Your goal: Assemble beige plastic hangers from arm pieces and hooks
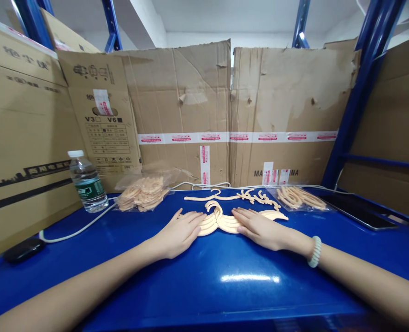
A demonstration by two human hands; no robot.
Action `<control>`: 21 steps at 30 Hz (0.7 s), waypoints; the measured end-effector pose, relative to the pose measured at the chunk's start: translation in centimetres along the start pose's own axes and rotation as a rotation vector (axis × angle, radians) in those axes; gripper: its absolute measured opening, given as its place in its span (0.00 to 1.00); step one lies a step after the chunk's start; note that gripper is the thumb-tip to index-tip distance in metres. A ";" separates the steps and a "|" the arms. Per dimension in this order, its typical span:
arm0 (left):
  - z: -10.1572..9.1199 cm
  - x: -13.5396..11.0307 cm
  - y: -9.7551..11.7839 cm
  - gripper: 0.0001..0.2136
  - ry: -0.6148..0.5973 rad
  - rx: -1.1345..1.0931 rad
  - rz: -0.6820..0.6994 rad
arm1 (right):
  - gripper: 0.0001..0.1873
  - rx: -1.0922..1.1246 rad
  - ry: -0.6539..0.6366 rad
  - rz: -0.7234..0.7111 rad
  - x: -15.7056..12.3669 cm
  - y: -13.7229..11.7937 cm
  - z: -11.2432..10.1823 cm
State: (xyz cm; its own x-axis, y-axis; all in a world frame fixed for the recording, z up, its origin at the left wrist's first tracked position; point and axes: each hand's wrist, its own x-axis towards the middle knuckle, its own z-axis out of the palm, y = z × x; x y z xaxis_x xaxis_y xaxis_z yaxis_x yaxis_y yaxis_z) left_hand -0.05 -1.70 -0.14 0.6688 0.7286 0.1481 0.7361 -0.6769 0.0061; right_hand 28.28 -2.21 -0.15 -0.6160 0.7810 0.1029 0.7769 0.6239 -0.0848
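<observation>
Several cream-coloured hangers (208, 224) lie fanned in an overlapping group on the blue table, hooks pointing away from me. My left hand (180, 233) rests flat over their left arms, fingers stretched out. Over the right arms lies my right hand (259, 227), also flat with extended fingers; a pale beaded bracelet circles that wrist. Parts of the hangers are hidden beneath both palms. Just behind the group is a single hanger (204, 198). To its right sit small branching cream pieces (259, 198), whose kind I cannot make out.
A clear bag of cream parts (145, 191) stands left, beside a water bottle (88, 184). Another bag (299, 197) lies right, near a dark flat device (356, 212). A white cable (80, 228) runs to a black object (23, 250). Cardboard panels (180, 110) wall the back.
</observation>
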 end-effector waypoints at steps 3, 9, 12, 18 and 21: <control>0.0 -0.1 -0.1 0.23 -0.037 -0.006 -0.001 | 0.37 -0.002 0.030 -0.009 -0.1 0.0 0.3; -0.3 -0.2 -0.2 0.24 -0.090 -0.027 0.010 | 0.38 -0.033 0.101 -0.047 -0.2 0.1 0.9; -0.4 -0.1 0.0 0.26 -0.086 -0.048 0.014 | 0.36 -0.044 0.124 -0.045 -0.2 0.1 0.9; -0.6 0.0 0.0 0.26 -0.063 -0.041 0.015 | 0.35 -0.078 0.113 -0.040 -0.2 -0.2 0.8; -0.7 -0.1 0.0 0.26 -0.079 -0.040 0.017 | 0.34 -0.090 0.119 -0.051 -0.1 -0.2 0.9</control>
State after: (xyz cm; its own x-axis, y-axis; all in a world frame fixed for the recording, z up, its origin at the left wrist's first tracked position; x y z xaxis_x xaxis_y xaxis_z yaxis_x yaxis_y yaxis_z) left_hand -0.23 -1.83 0.56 0.6883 0.7220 0.0700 0.7210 -0.6916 0.0435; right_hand 28.09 -2.43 -1.01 -0.6397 0.7359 0.2220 0.7565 0.6539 0.0121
